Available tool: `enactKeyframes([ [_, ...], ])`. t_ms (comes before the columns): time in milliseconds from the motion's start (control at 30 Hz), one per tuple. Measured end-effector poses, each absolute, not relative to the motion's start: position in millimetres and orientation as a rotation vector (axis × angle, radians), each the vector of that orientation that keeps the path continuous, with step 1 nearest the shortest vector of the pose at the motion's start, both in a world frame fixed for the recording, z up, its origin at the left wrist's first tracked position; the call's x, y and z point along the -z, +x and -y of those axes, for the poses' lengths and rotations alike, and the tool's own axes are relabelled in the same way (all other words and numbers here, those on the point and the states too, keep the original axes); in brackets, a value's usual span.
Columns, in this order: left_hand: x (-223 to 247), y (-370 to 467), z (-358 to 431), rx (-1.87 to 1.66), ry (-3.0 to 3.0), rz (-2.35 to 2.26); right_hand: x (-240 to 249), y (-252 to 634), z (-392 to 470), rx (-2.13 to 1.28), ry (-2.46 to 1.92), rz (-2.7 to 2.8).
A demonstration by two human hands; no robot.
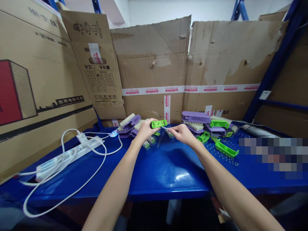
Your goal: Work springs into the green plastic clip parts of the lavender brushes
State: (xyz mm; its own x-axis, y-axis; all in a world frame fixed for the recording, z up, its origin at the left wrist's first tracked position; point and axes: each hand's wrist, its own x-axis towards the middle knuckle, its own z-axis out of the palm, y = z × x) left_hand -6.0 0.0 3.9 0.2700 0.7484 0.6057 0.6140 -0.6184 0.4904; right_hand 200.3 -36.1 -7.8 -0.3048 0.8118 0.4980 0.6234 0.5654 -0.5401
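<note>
My left hand (144, 130) is closed around a bright green plastic part (158, 123), held above the blue table with its hollow side toward me. In my right hand (181, 133) is a thin metal tool (164, 128), pinched between the fingers; it looks like tweezers or a small screwdriver shaft. Its tip meets the lower edge of the green part. Beneath the hands, a row of small springs or screws (160, 139) lies on the table. Short pale pieces with green ends (146, 144) rest close under my left hand.
Purple brushes with pale bristles (130, 123) lie at the back left, and more purple brushes (196, 118) at the back right. Green parts (226, 148) and scattered screws (222, 157) sit on the right. A power strip (69, 157) with white cables occupies the left. Cardboard (149, 70) walls the back.
</note>
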Motion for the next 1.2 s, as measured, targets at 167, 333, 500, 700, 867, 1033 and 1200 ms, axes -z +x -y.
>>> enactKeyframes([
  [167,-9.4,-10.8,0.7,-1.27,2.251,-1.068,3.8,204.1,37.3,-0.598,-1.114,1.917],
  [333,-10.7,-14.3,0.9,-1.15,2.18,-0.967,4.0,207.4,37.2,-0.817,-1.089,1.873],
  [500,-5.8,-16.0,-3.3,-1.032,2.128,-0.9,9.4,209.5,34.0,-0.964,-1.111,1.854],
  [700,-3.1,-8.7,-4.3,-1.167,2.162,-1.048,10.3,204.5,30.7,-0.741,-1.165,1.84],
  [867,-8.5,-11.7,-1.5,-1.138,2.14,-1.034,9.9,204.1,29.3,-0.699,-1.115,1.845],
  [1033,-11.3,-11.9,1.3,-1.166,2.161,-1.071,9.4,207.8,29.6,-0.617,-1.125,1.863],
  [1200,-5.2,-8.6,-2.9,-1.219,2.154,-1.075,8.0,205.7,33.6,-0.369,-1.212,1.914],
])
